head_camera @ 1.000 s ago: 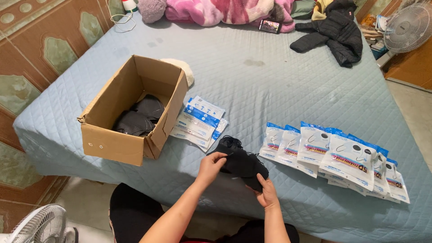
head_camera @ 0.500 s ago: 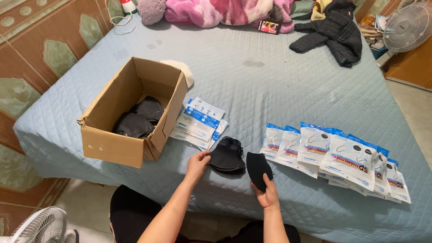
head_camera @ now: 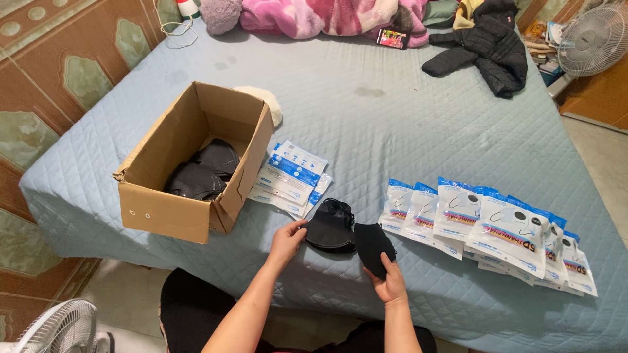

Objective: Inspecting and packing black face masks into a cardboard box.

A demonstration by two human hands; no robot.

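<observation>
Black face mask (head_camera: pixel 374 247) pinched at its lower edge by the right hand (head_camera: pixel 391 285), fingers closed on the fabric; folded flat, matte, curved along one side, no print showing. Just left of it, touching or overlapping, a stack of black masks (head_camera: pixel 330 225), rounded and dark, with thin ear loops bunched on top. Left hand (head_camera: pixel 286 240) at the left rim of that stack, thumb and fingertips gripping its edge. Both lying on the blue quilted bed cover (head_camera: pixel 405 124), near its front edge. Left of the stack, an open cardboard box (head_camera: pixel 171 212) with more black masks heaped inside. Between the box and the stack, a small pile of flat white-and-blue packets (head_camera: pixel 291 180). Right of the stack, a fanned row of sealed white-and-blue pouches (head_camera: pixel 497 229), overlapping one another toward the right edge of the cover. Beyond the box, a cream round object (head_camera: pixel 268 101), partly hidden. Far from the stack, at the head of the bed, a black jacket (head_camera: pixel 487 46), a pink blanket (head_camera: pixel 327 16) and a phone (head_camera: pixel 392 38). Standing fans (head_camera: pixel 592 39) at the upper right and lower left corners.
</observation>
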